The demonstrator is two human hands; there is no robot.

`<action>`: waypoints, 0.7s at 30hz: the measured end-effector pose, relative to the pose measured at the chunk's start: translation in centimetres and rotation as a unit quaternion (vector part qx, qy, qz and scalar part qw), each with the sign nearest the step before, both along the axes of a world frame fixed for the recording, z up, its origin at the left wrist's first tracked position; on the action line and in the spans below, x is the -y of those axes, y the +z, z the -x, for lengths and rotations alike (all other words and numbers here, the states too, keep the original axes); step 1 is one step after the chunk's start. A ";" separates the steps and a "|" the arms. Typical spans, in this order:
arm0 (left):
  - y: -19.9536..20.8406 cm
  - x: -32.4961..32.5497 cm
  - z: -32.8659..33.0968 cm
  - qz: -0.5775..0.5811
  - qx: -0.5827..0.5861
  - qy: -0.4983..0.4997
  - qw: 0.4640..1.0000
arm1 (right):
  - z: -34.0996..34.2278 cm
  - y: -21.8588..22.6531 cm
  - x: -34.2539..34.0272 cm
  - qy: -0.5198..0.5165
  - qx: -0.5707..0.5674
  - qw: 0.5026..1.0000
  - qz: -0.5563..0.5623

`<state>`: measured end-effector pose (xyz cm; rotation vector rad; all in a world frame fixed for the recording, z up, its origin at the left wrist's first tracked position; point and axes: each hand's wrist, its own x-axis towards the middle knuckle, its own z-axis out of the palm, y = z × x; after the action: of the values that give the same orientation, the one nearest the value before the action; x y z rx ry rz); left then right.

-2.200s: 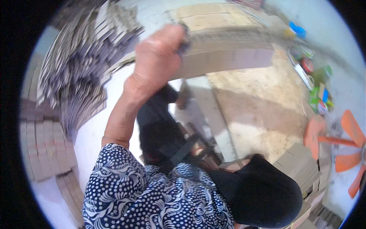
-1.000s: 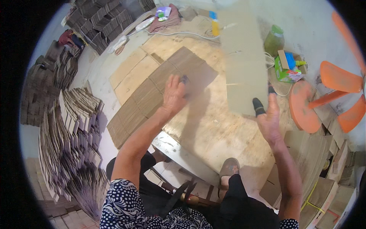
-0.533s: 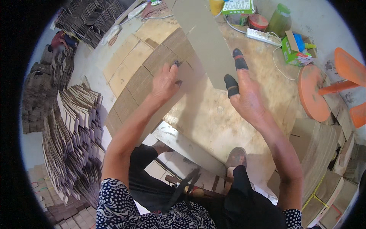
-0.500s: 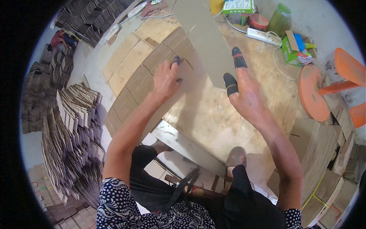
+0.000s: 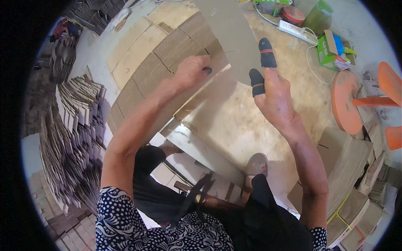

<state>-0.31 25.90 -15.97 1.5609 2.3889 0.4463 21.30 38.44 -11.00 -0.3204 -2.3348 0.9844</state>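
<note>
Slotted brown cardboard point(image 5: 144, 77) lies in a long curved band on the work surface, cut across by dark lines. My left hand point(image 5: 190, 71) is at its right edge, fingers curled in and thumb close to the index finger. What lies between the fingertips is mostly hidden. A long grey-brown cardboard strip point(image 5: 228, 31) runs from the top of the view down toward my right hand point(image 5: 276, 94). That hand's thumb and index finger wear black finger covers and are stretched apart; the thumb meets the strip's lower right edge. Its other fingers are out of sight.
Bundles of grey-brown cardboard point(image 5: 71, 154) pile up on the left. To the right stand an orange stool point(image 5: 345, 102), a green box point(image 5: 328, 52), a power strip point(image 5: 297, 32) with its cable, and stacked cardboard point(image 5: 345, 167). A person point(image 5: 62, 30) is far off at upper left.
My left hand has moved right along the cardboard, and its fingers have curled in from a flatter spread. My right hand keeps its pose beside the strip. The whole view has shifted slightly.
</note>
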 end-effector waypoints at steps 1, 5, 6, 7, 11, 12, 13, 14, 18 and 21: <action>-0.2 -0.4 -0.9 0.000 -0.010 -0.002 1.000 | -0.2 -0.3 0.0 0.007 -0.004 1.000 0.005; 0.4 -1.7 -4.8 -0.013 -0.009 -0.041 0.999 | -2.3 -0.8 -0.4 -0.017 0.066 0.997 -0.048; 1.0 -1.8 -5.6 -0.016 -0.002 -0.054 0.998 | -2.7 -1.0 -0.5 -0.024 0.073 0.995 -0.063; 0.2 -2.0 -5.9 -0.021 -0.032 -0.071 0.997 | -3.0 -1.3 -0.4 -0.030 0.080 0.993 -0.079; 0.9 -3.0 -8.7 -0.017 -0.030 -0.099 0.994 | -4.8 -2.4 -0.2 -0.059 0.069 0.989 -0.121; 0.9 -3.3 -9.3 -0.025 -0.026 -0.106 0.994 | -5.4 -2.7 -0.4 -0.062 0.076 0.987 -0.124; 1.0 -3.6 -9.9 -0.033 -0.023 -0.113 0.993 | -5.9 -3.1 -0.6 -0.065 0.083 0.986 -0.128; 1.1 -3.8 -10.6 -0.041 -0.020 -0.119 0.992 | -6.5 -3.7 -0.8 -0.078 0.097 0.981 -0.152; 1.0 -5.4 -14.1 -0.031 0.006 -0.139 0.990 | -8.5 -6.9 -2.0 -0.118 0.153 0.963 -0.187; 0.2 -5.0 -13.0 -0.107 0.076 -0.118 0.984 | -10.1 -7.0 -2.2 -0.122 0.185 0.964 -0.147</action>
<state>12.68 30.88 -15.81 1.8020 2.0675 0.7602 31.37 40.62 -17.99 -0.7016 -2.6478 0.4783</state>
